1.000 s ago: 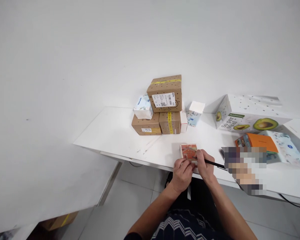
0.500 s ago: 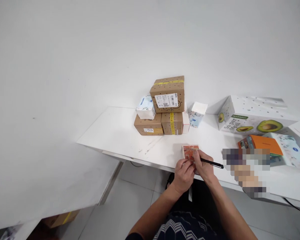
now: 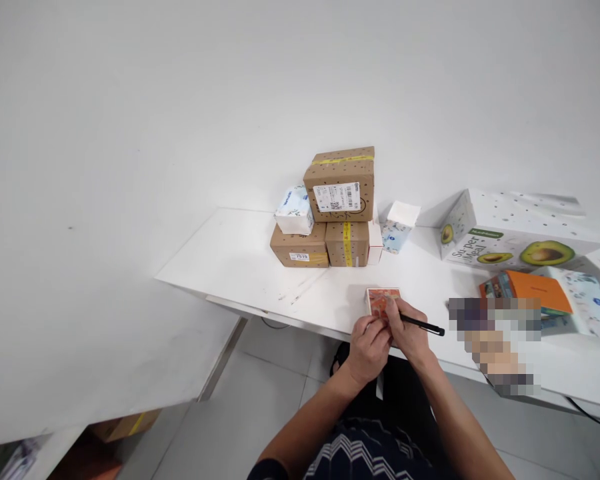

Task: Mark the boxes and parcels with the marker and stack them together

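Note:
A small flat box (image 3: 377, 299) with a red-orange patterned top and white edges lies at the table's front edge. My left hand (image 3: 368, 348) is closed, its fingertips gripping the box's near left part. In my right hand (image 3: 411, 333) is a black pen (image 3: 425, 325), its capped-looking end pointing right past the hand. The right thumb rests over the box top, close to the left fingertips. Both hands cover the near part of the box, and the pen's other end is hidden.
Stacked brown cardboard boxes (image 3: 347, 243) with yellow tape stand behind, with tissue packs (image 3: 294, 212) beside and on them. To the right are a large avocado-printed carton (image 3: 510, 230), an orange box (image 3: 540, 291) and another tissue pack (image 3: 597, 303). A blurred patch covers the white table (image 3: 215, 250) at right.
The camera view has shifted slightly, moving the boxes a little in the picture. Both hands keep nearly the same hold on the small box and the pen.

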Tool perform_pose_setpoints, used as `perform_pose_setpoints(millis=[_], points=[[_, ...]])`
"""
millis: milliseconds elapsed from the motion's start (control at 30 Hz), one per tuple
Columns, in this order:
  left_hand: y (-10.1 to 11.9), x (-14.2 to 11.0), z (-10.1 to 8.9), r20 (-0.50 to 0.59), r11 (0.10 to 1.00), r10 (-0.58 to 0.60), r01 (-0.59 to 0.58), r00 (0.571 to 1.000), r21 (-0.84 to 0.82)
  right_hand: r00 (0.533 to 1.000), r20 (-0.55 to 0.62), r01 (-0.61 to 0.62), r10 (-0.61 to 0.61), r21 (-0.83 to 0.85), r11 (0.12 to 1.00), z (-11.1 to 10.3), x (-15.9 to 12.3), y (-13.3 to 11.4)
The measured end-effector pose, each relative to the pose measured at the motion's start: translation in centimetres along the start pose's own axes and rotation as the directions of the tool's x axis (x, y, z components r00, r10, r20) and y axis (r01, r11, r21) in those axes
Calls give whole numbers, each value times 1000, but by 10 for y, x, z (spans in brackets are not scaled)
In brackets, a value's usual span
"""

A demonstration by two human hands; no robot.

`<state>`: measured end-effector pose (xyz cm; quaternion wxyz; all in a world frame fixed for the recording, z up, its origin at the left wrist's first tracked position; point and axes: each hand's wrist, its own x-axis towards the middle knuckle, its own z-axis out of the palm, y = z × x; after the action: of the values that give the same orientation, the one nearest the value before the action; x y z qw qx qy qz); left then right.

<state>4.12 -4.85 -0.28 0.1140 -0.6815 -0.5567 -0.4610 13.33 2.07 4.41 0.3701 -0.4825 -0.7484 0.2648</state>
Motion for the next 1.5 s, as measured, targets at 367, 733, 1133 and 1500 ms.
perform_pose_setpoints(millis=[367, 733, 1133, 1500], points=[[1, 2, -1, -27, 1000, 6, -6, 1000, 7, 974, -98, -173, 202, 248, 953, -4, -1, 2], [-1, -3, 2, -3, 1000, 25, -25, 1000, -1, 988, -114, 59, -101, -324, 944, -44, 4, 72], [-2, -1, 0, -5, 1000, 30, -30, 1000, 10, 943, 258, 326, -209, -604, 727, -27, 5, 82], [-5, -3, 3, -20, 998, 40, -41, 999, -40, 941, -277, -339, 196, -731, 593, -92, -63, 116]])
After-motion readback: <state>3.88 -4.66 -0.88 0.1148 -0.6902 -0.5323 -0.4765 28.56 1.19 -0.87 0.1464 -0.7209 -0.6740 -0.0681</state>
